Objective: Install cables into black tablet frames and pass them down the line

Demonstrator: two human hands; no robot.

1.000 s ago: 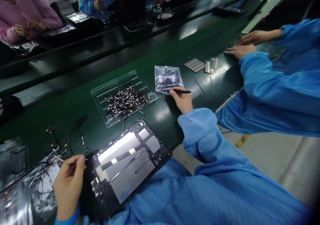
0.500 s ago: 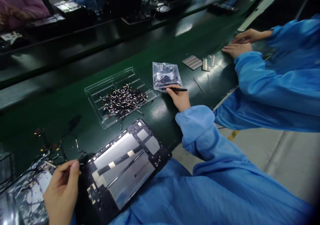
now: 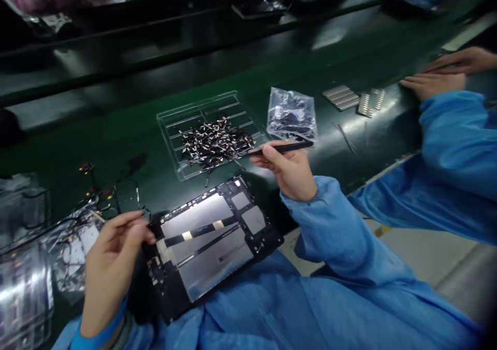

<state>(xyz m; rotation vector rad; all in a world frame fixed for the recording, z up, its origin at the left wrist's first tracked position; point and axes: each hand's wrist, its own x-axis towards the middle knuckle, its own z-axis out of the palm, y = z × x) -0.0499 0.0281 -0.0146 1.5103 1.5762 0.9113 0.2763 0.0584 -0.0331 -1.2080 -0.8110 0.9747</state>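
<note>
My right hand (image 3: 293, 174) is closed around black tweezers (image 3: 295, 146), whose tips point left at the near right edge of a pile of small flex cables (image 3: 217, 143). The pile lies in a clear plastic tray (image 3: 171, 156). Below it, an opened tablet (image 3: 217, 249) with silver plates and black strips rests tilted over the table edge against my blue gown. My left hand (image 3: 116, 254) is at the tablet's left corner, thumb and fingers pinched together. What they hold, if anything, is hidden.
Right of the tray lie a clear bag of dark parts (image 3: 292, 114), metal part sheets (image 3: 341, 98) and thin sticks (image 3: 345, 137). Loose cables (image 3: 104, 189) and plastic bags (image 3: 73, 251) are at left. A co-worker's hands (image 3: 438, 83) rest at far right.
My right hand with the tweezers has moved from beside the bag toward the cable pile. My left hand is now closer to the tablet's corner. The whole view has shifted.
</note>
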